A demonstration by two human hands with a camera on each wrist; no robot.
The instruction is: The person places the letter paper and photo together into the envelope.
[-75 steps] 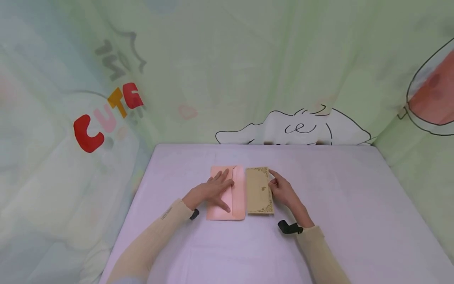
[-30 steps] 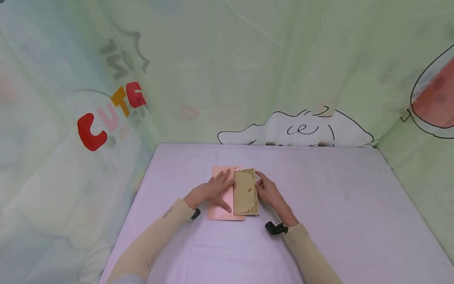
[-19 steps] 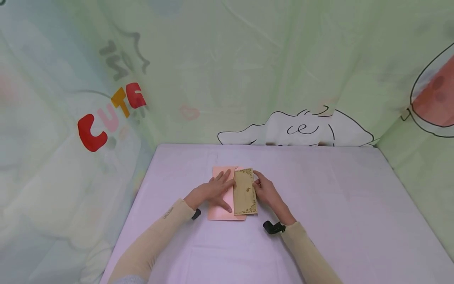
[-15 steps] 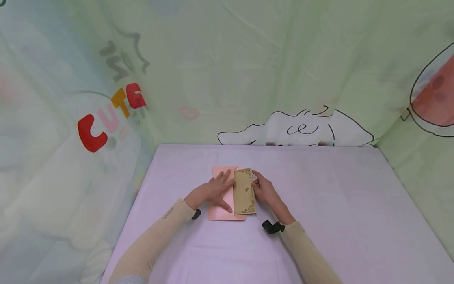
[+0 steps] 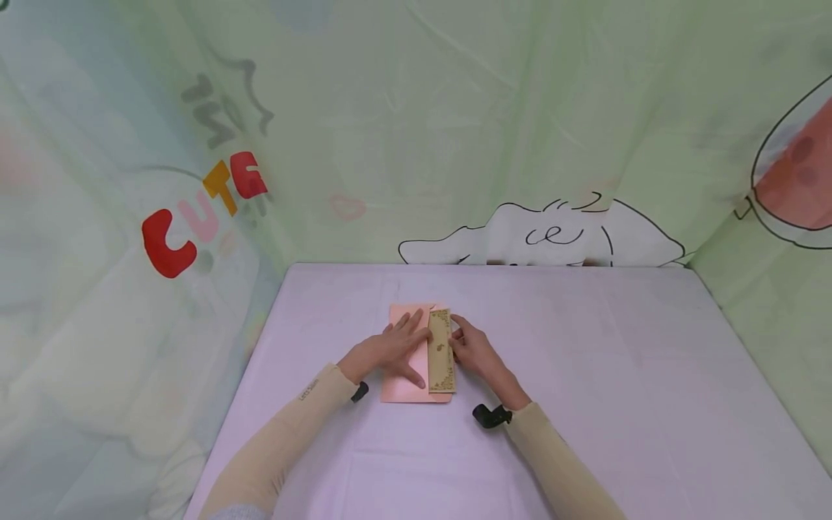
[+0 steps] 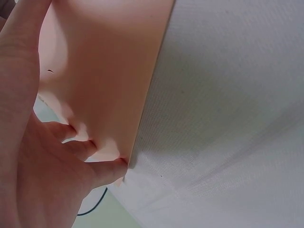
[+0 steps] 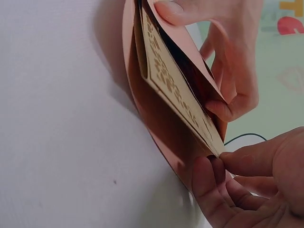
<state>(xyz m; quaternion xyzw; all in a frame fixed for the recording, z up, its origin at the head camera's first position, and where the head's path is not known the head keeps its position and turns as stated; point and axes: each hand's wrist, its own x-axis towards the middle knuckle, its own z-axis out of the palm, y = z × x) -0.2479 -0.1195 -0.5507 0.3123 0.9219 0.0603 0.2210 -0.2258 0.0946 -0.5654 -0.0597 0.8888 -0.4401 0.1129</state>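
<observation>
Card's about two-thirds in from what I see. Left hand [image 5: 388, 352] lies flat on the pink envelope [image 5: 406, 386] mid-bench, fingers straight, lifting its flap; right hand [image 5: 477, 352] pinches the gold-patterned card [image 5: 440, 354], a strip still sticking out.

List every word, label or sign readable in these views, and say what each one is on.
"CUTE": coloured letters on the printed backdrop cloth; the last letter is partly lost in a fold.
Small print on the left sleeve: too small to read.
Dark scribbles above "CUTE": not legible.
The gold card shows ornament only.
</observation>
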